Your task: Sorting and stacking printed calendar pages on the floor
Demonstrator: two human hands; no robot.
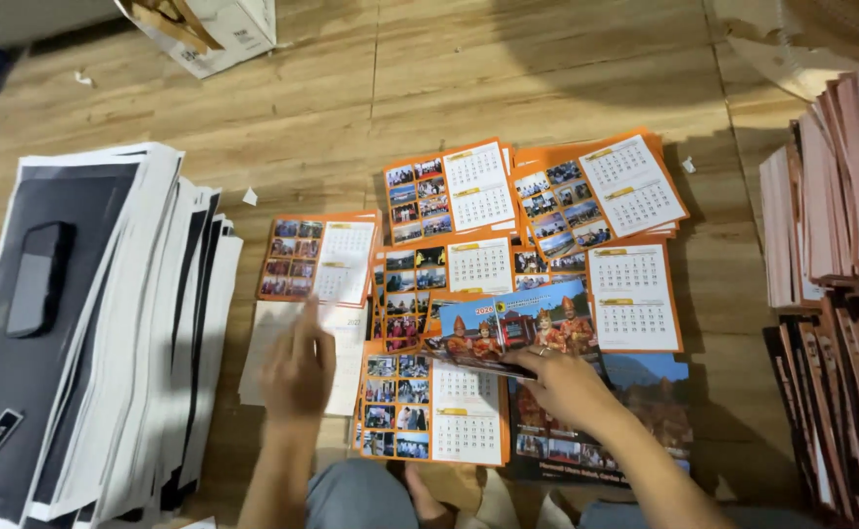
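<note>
A person is sitting on a wooden floor (pixel 547 69) of glossy tan planks, working over calendar sheets spread out in small piles. Seven orange-bordered piles are showing, each top sheet a flat glossy rectangle with a block of small photos on one side and white month grids on the other.

The right hand (pixel 562 384) is pinching a cover sheet (pixel 513 331) between thumb and fingers, holding it tilted just above the piles; this sheet is blue and red with costumed figures printed on it. A dark poster-like sheet (pixel 645 402) is lying under that forearm.

The left hand (pixel 299 367) is resting palm-down with fingers spread and loosely open, gripping nothing, its fingertips touching a pale, faded-looking sheet (pixel 272 333) just below the leftmost orange pile (pixel 319 260).

To the left, one tall slumping stack of black-and-white card sheets (pixel 116 323) is standing, with a dark phone (pixel 39 279) lying on top. To the right, two stacks of pinkish-brown boards (pixel 831 225) are leaning edge-on. One cardboard box (pixel 223 29) is sitting at the top.
</note>
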